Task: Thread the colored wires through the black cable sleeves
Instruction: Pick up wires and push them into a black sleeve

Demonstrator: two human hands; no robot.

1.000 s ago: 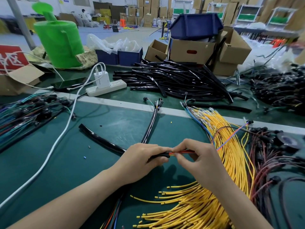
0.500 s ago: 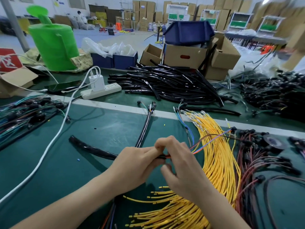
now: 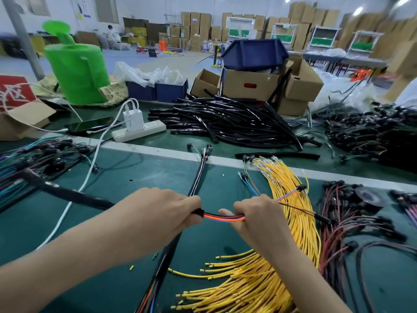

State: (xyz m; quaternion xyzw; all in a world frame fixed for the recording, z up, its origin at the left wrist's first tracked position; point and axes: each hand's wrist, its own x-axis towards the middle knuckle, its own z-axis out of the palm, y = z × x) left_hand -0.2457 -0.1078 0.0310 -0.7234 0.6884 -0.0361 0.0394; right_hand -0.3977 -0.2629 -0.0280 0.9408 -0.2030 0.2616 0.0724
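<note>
both hands are up just above the green surface (image 3: pixel 135 177), a short gap between them. the left hand (image 3: pixel 162 213) is curled tight round the end of a black sleeve (image 3: pixel 74 196), and the rest of that sleeve trails off to the left across the surface. the right hand (image 3: pixel 259 214) is fisted round the colored wires (image 3: pixel 225 217), orange, blue and a dark red one. they run straight across the gap and into the mouth of the sleeve right at the left fist. past the right hand the wires fan out up and to the right, over the big bundle of yellow wires (image 3: pixel 288 199). another sleeved harness (image 3: pixel 198 175) lies on the surface and passes under the left hand. further back there's a pile of black sleeves (image 3: pixel 225 118) and a white power strip (image 3: pixel 140 131).
</note>
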